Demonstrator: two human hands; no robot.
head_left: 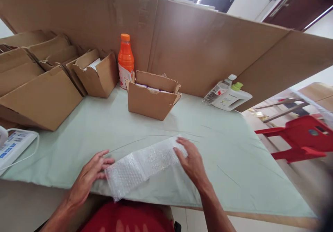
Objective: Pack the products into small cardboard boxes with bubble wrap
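Clear bubble wrap (142,166) lies flat between left hand (88,176) and right hand (191,160).

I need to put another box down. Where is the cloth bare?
Bare cloth lies between the open box, the white jug and the right hand. The left is crowded with stacked boxes.

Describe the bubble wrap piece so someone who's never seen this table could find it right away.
Start at the pale green cloth covering the table, then look to its near edge. The bubble wrap lies there as a clear, bumpy strip, its near end overhanging the edge, with the left hand and right hand touching its ends. It is the only see-through sheet; its neighbours are brown cardboard boxes.
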